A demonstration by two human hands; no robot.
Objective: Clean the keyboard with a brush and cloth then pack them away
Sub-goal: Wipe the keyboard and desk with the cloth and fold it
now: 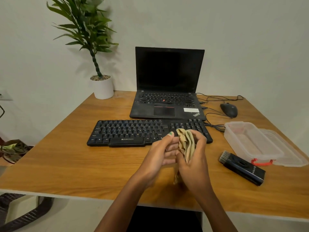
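At the left of the desk (pixel 70 158), behind its far corner, a potted plant (pixel 100 84) is seen. Next comes the keyboard (pixel 147 132), laid flat in front of an open laptop (pixel 167 91); no brush or cloth is touching it. Whether its keys are already clean cannot be told.

In front of the keyboard's right end, a tan cloth (pixel 186 144) is held bunched between both hands, lifted off the desk. The left hand (pixel 160 153) is curled against the cloth with its thumb raised beside the folds. The right hand (pixel 194 158) is wrapped round the cloth from the other side, fingers bent over it. The cloth appears to be in the middle of being folded or gathered.

Further right, the brush (pixel 242 166) is lying on the desk, untouched, bristles towards the keyboard. Just beyond it an open plastic box (pixel 250 139) is standing with its lid (pixel 291 151) beside it, and nothing is seen inside.

It is judged that packing away is not yet done: both brush and cloth remain outside the box.
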